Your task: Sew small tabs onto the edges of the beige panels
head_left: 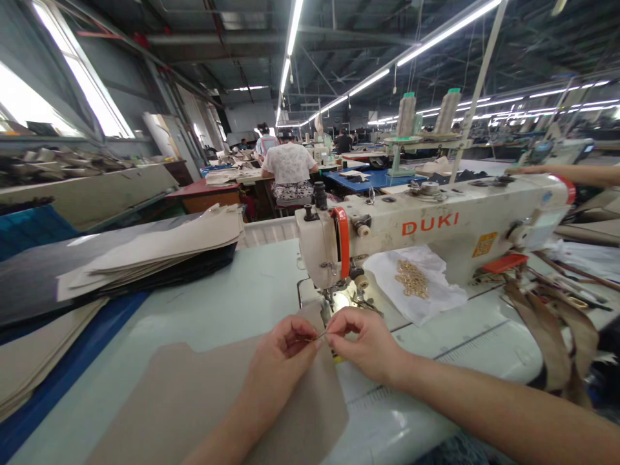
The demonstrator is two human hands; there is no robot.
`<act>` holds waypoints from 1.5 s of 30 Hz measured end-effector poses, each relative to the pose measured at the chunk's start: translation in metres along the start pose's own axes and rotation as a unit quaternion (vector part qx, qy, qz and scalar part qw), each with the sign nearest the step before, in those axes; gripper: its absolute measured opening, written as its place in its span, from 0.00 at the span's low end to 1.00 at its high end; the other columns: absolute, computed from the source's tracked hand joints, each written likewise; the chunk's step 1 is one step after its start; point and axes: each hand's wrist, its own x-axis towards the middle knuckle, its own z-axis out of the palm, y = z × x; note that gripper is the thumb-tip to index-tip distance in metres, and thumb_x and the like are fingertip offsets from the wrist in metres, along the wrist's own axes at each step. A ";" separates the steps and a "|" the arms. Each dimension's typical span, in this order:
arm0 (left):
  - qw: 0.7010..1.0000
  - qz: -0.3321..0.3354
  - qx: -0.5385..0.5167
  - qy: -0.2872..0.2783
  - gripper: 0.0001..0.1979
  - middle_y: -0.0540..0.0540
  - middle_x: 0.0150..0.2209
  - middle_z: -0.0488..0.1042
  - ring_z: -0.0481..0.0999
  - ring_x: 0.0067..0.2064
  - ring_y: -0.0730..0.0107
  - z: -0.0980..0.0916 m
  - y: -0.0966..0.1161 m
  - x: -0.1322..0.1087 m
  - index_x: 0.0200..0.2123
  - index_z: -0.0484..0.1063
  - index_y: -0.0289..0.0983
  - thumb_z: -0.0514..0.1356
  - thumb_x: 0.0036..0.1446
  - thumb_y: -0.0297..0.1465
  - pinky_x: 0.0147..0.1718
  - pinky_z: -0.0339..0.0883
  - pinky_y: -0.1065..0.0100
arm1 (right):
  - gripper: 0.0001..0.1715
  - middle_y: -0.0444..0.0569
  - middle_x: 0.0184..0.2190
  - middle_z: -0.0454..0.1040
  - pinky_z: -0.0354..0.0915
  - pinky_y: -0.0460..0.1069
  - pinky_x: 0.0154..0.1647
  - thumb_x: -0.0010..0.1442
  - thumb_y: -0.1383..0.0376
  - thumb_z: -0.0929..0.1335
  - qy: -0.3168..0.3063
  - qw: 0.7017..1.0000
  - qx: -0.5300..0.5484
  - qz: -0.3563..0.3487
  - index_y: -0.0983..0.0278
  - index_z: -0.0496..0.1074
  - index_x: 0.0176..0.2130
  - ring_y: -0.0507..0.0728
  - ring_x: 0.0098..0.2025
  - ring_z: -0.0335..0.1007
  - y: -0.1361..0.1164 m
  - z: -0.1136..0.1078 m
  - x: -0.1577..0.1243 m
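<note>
My left hand (283, 361) and my right hand (362, 342) meet just in front of the sewing machine's needle area. Both are closed in a pinch, with a small thin strip (321, 334) stretched between the fingertips; its exact kind is too small to make out. Beneath my left hand and forearm lies a large flat beige panel (194, 381), its far end reaching up to the presser foot. The white sewing machine (382, 226), marked DUKI, stands right behind my hands with its lamp lit. Fingers partly hide the panel's right edge.
Gold-coloured metal rings or links (411, 279) lie on white paper (382, 268) under the machine arm. Stacked beige panels (159, 248) are at left. Brown straps (552, 329) hang at right. Another person's arm (581, 174) reaches in behind the machine; a seated person (289, 165) is ahead.
</note>
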 end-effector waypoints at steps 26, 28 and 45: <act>0.987 0.034 0.150 -0.054 0.09 0.46 0.34 0.77 0.77 0.37 0.64 -0.010 -0.001 0.001 0.34 0.70 0.37 0.60 0.48 0.33 0.40 0.71 0.63 | 0.03 0.38 0.19 0.70 0.62 0.44 0.27 0.45 0.68 0.70 -0.099 0.971 0.139 0.169 0.65 0.71 0.24 0.49 0.23 0.66 -0.002 -0.009 0.002; 0.976 0.044 0.204 -0.056 0.15 0.43 0.43 0.76 0.76 0.45 0.59 -0.017 -0.001 0.005 0.42 0.69 0.37 0.58 0.49 0.34 0.47 0.69 0.58 | 0.03 0.38 0.19 0.69 0.62 0.43 0.27 0.46 0.71 0.70 -0.091 0.971 0.127 0.181 0.65 0.70 0.23 0.48 0.23 0.66 -0.005 -0.011 0.001; 0.875 0.180 0.448 -0.041 0.23 0.40 0.55 0.68 0.68 0.56 0.56 -0.012 -0.022 -0.024 0.56 0.60 0.37 0.52 0.57 0.35 0.54 0.63 0.54 | 0.11 0.39 0.13 0.68 0.58 0.38 0.14 0.49 0.75 0.67 -0.174 0.927 -0.045 0.330 0.66 0.66 0.19 0.46 0.14 0.65 -0.012 0.000 0.041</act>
